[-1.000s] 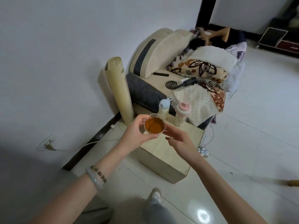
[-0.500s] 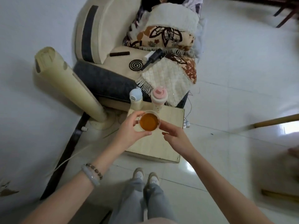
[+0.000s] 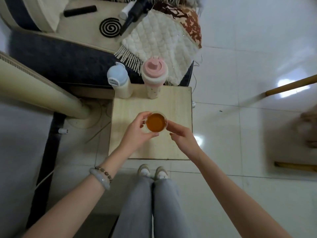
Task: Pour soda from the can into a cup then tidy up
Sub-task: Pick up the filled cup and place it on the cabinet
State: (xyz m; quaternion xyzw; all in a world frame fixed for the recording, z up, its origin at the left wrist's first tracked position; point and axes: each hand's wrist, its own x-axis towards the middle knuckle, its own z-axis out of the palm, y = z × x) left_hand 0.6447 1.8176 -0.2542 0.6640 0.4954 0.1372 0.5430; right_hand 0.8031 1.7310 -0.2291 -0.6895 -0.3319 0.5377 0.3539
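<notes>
A clear cup [image 3: 155,122] full of orange soda hangs over the middle of a small wooden table [image 3: 176,103]. My left hand [image 3: 137,133] grips the cup from its left side, thumb and fingers curled round the wall. My right hand [image 3: 181,136] is at the cup's right side, its fingertips touching the rim, fingers fairly straight. No can shows in the head view.
A bottle with a pale blue lid [image 3: 120,81] and one with a pink lid [image 3: 154,76] stand at the table's far edge. A sofa [image 3: 56,55] with blankets lies beyond, a cream fan column [image 3: 34,90] at left. A wooden stick [image 3: 289,86] crosses the tiled floor at right.
The camera has tilted down, so the table and my legs now fill the middle. Both hands with the cup have come lower over the table top.
</notes>
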